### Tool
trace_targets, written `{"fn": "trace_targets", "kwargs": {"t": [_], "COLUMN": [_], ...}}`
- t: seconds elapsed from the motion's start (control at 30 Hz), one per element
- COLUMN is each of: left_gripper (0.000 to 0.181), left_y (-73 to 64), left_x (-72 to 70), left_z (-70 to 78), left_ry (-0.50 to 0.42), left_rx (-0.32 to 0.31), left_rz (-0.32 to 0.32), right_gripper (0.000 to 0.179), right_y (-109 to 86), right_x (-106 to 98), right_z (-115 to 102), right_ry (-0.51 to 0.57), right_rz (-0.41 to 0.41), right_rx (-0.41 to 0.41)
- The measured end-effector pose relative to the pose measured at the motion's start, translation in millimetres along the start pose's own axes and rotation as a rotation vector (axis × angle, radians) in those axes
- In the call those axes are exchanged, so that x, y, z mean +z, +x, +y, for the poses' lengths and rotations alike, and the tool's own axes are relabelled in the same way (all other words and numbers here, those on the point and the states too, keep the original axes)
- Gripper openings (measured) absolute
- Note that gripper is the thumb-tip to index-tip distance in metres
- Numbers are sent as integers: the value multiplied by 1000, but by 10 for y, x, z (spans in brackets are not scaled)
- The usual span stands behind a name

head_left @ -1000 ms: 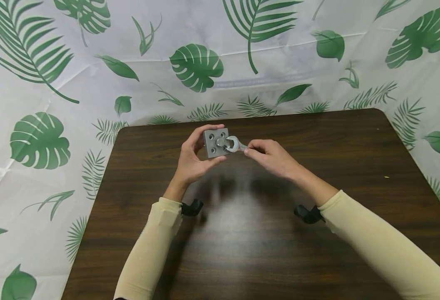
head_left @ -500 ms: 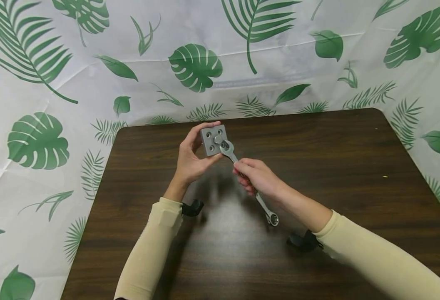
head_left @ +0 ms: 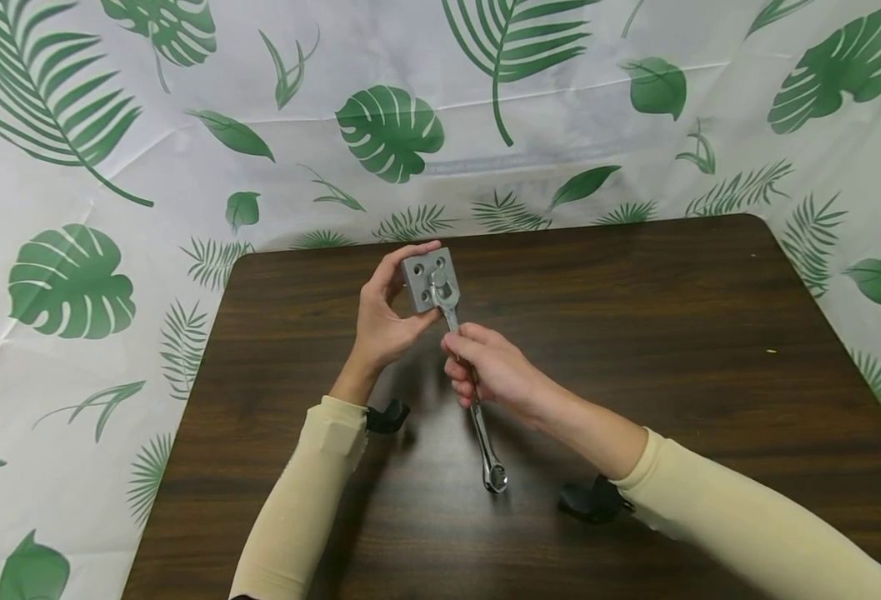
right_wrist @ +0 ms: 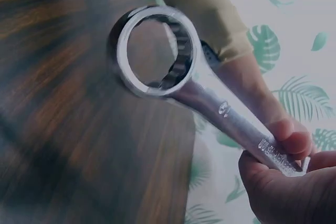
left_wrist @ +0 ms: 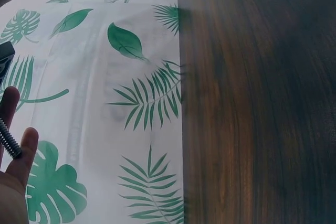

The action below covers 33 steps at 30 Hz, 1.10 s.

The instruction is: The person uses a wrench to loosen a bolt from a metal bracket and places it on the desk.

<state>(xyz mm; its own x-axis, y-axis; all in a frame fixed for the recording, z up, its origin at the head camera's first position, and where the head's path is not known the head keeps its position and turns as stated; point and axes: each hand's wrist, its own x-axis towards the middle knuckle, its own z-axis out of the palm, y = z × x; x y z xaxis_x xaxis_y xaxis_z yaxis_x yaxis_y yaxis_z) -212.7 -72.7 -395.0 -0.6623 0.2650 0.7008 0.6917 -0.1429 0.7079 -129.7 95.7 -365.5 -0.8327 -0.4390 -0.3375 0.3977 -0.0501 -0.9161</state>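
One gray square block (head_left: 415,285) with round holes is held up over the far part of a dark wood table (head_left: 635,333). A person's left hand (head_left: 383,323) grips it from the side, fingers along the upper edge and thumb at the lower edge. A bolt (head_left: 437,276) stands in the block, its head facing the person. The right hand (head_left: 494,364) is closed around the handle of a silver wrench (head_left: 481,423), thumb on top. The wrench's open end lies at the bolt head; whether it is fully seated cannot be told. Its ring end, notched inside, points back toward the person. Lettering on the handle is too blurred to read.

In the left wrist view, a threaded shaft (left_wrist: 7,140) shows between the fingers at the left edge. Both arms wear pale yellow sleeves (head_left: 740,508), and a black device (head_left: 387,417) sits at each wrist. Behind the table hangs a white sheet (head_left: 297,167) printed with green leaves.
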Motion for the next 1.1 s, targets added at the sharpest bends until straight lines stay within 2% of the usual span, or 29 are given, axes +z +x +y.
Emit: {"fn": "trace_targets", "kwargs": {"t": [0.23, 0.37, 0.7, 0.87, 0.97, 1.1], "left_gripper": [64, 64, 63, 64, 64, 64], "left_y": [-1, 2, -12, -13, -9, 2], "left_x": [14, 15, 20, 35, 44, 45], "left_z": [-9, -8, -27, -25, -12, 11], "left_ry": [15, 37, 49, 41, 42, 51], "left_rx": [21, 29, 39, 43, 45, 45], "left_rz": [23, 32, 30, 13, 15, 22], "right_gripper": [20, 27, 33, 32, 27, 21], "right_y": [-10, -30, -93, -57, -35, 2], "right_x": [58, 78, 125, 127, 123, 97], "right_z": [-20, -31, -146, -163, -155, -117], "right_ry": [-6, 5, 231, 285, 282, 208], "right_rz": [2, -3, -115, -124, -109, -73], "right_rx": [-10, -17, 0, -11, -9, -1]}}
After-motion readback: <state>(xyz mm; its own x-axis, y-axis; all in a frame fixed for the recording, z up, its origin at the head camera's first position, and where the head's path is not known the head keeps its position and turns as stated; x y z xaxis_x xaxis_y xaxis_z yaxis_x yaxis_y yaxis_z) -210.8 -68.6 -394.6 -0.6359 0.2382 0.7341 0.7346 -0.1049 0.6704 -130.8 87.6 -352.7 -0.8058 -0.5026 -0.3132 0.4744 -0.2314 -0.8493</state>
